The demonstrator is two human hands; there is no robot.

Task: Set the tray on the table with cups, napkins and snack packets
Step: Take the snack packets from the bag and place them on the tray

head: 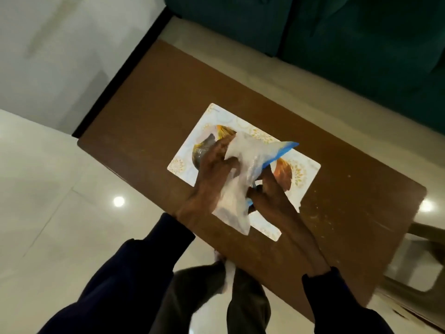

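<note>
both hands point(214, 179) grip packet point(243, 162) (over tray point(305, 169))

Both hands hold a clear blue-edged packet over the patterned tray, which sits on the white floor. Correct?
Not quite. In the head view the tray sits on the brown table, not the floor. The left hand and right hand do hold the blue-edged packet over it.

I am standing on a glossy pale tiled floor point(48, 213) that is reflecting ceiling lights. A brown wooden table point(149, 112) is crossing the frame's middle, and a teal sofa point(349, 32) is filling the upper right.
</note>
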